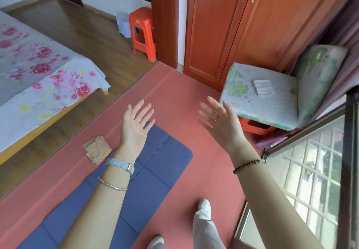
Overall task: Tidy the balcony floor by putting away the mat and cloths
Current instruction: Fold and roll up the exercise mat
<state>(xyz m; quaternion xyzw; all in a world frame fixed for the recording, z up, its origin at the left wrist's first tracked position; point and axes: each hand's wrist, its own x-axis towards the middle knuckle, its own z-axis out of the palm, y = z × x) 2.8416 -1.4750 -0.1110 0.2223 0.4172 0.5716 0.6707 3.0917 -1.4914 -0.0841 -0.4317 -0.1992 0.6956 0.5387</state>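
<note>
My left hand [136,124] and right hand [223,126] hover, grip wide and empty, above the mat [155,171] on the floor [209,171]; a cloth [96,149] lies just left. I'd roll the mat from its far end, edges squared.

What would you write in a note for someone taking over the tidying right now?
Left hand: open, empty, above the blue mat.
Right hand: open, empty, above the red floor.
The blue mat lies flat and unrolled on the red floor. The tan cloth lies folded beside its left edge. A white folded cloth sits on the chair seat.
Done: nothing put away yet.
Left: roll up the mat, gather the cloths.
</note>
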